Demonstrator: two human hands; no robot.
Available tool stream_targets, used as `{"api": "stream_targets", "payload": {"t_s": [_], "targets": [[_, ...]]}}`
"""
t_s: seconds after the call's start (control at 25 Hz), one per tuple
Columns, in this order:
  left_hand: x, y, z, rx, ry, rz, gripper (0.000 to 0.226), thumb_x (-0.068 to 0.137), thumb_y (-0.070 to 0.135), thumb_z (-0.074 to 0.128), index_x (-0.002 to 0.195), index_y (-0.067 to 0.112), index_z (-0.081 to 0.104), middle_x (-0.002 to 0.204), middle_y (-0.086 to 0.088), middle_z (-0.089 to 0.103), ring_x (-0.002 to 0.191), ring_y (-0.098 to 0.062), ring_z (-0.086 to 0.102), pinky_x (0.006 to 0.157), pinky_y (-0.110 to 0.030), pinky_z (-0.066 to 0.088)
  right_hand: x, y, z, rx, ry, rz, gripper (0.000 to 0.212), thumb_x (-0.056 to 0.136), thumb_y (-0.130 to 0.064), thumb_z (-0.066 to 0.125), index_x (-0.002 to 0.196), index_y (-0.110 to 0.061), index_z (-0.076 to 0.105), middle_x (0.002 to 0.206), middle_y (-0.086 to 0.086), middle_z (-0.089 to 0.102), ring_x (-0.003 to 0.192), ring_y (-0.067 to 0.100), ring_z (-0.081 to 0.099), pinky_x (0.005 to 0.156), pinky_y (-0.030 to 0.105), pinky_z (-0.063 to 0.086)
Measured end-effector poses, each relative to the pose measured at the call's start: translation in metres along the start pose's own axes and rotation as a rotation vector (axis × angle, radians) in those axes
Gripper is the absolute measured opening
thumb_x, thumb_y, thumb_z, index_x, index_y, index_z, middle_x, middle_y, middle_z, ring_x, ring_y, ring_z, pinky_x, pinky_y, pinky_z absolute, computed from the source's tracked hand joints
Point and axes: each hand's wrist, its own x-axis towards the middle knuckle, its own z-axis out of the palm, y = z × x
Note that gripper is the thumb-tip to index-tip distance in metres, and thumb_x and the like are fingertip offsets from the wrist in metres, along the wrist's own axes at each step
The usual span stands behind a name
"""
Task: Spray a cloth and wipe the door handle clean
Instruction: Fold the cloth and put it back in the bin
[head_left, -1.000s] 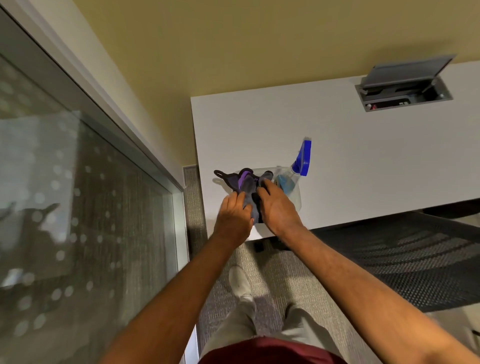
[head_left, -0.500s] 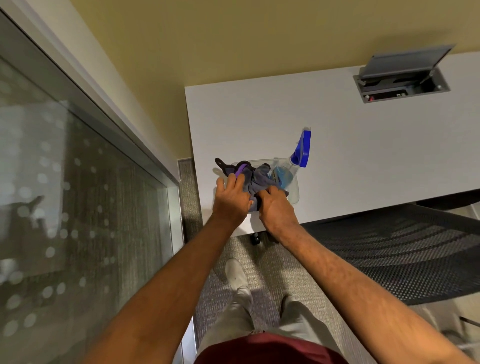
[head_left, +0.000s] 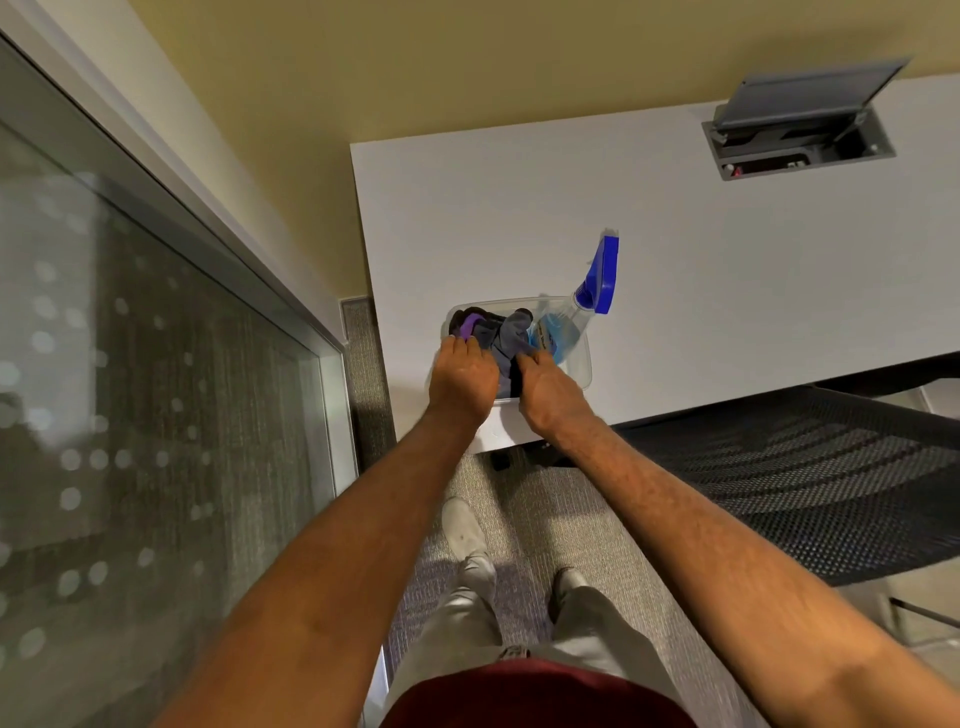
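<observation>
Hands both at clear plastic bin near front-left corner of white table. Step in hand: fetching supplies; nothing sprayed yet. Crumpled grey-and-purple cloth lies in bin's left part; clear spray bottle with blue liquid and blue trigger head leans over bin's far right rim. Left hand fingers curled onto cloth's left edge; right hand fingertips on cloth beside bottle; firm grasp cannot be told. Door handle not in view. Next move likely: lift cloth clear of bin, take bottle.

White counter against a yellow wall, open grey cable hatch set in it, black mesh chair beside, frosted-dot glass panel at left
</observation>
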Motion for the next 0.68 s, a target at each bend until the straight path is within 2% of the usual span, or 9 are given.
{"api": "stream_targets", "payload": {"t_s": [0.04,0.08,0.16,0.24,0.32,0.56,0.68], "targets": [[0.008,0.001,0.010,-0.016,-0.008,0.006,0.033,0.111,0.030,0.049,0.128,0.009,0.067,0.129,-0.013,0.070,0.124,-0.026,0.063,0.119,-0.036,0.040,0.001,0.001,0.000,-0.014,-0.027,-0.003,0.037,0.102,-0.008,0.060,0.139,-0.005,0.054,0.146,0.018,0.051,0.125,0.035,0.061,0.104,0.045,0.053],[0.013,0.002,0.012,-0.005,-0.118,0.032,0.037,0.114,0.020,0.037,0.139,-0.001,0.055,0.143,-0.022,0.059,0.135,-0.036,0.053,0.126,-0.043,0.029,0.002,0.001,-0.001,-0.027,-0.049,-0.003,0.037,0.103,-0.010,0.060,0.139,-0.005,0.054,0.147,0.017,0.052,0.126,0.035,0.060,0.106,0.045,0.053],[0.022,0.003,0.011,0.057,-0.175,0.090,0.040,0.114,0.012,0.031,0.146,-0.007,0.045,0.152,-0.028,0.049,0.143,-0.042,0.043,0.129,-0.048,0.020,0.005,0.002,-0.002,-0.042,-0.080,0.001,0.037,0.104,-0.013,0.060,0.139,-0.005,0.054,0.148,0.017,0.052,0.128,0.035,0.060,0.108,0.047,0.053],[0.026,0.005,0.009,0.162,-0.175,0.166,0.040,0.114,0.011,0.031,0.147,-0.006,0.045,0.154,-0.028,0.048,0.145,-0.042,0.041,0.129,-0.047,0.020,0.008,0.004,-0.001,-0.056,-0.104,-0.002,0.037,0.104,-0.014,0.060,0.139,-0.005,0.054,0.147,0.018,0.054,0.128,0.035,0.060,0.108,0.047,0.053],[0.028,0.004,0.007,0.169,-0.187,0.160,0.040,0.115,0.013,0.029,0.147,-0.005,0.045,0.154,-0.027,0.047,0.146,-0.041,0.039,0.128,-0.046,0.019,0.011,0.006,-0.001,-0.079,-0.133,-0.004,0.036,0.104,-0.014,0.060,0.139,-0.006,0.054,0.145,0.017,0.055,0.128,0.034,0.060,0.108,0.048,0.053],[0.023,-0.001,0.016,0.018,-0.184,0.109,0.051,0.115,0.037,0.033,0.150,0.001,0.046,0.153,-0.023,0.051,0.146,-0.038,0.043,0.130,-0.046,0.016,0.009,0.008,-0.003,-0.068,-0.121,-0.011,0.029,0.106,-0.019,0.053,0.134,-0.009,0.056,0.139,0.016,0.061,0.124,0.034,0.062,0.103,0.050,0.055],[0.012,-0.004,0.018,-0.091,-0.160,0.121,0.049,0.115,0.037,0.035,0.150,0.005,0.045,0.151,-0.018,0.052,0.143,-0.035,0.044,0.129,-0.044,0.015,0.002,0.007,-0.005,-0.038,-0.064,-0.023,0.029,0.107,-0.023,0.053,0.134,-0.011,0.057,0.134,0.015,0.064,0.122,0.034,0.063,0.100,0.048,0.055]]}}
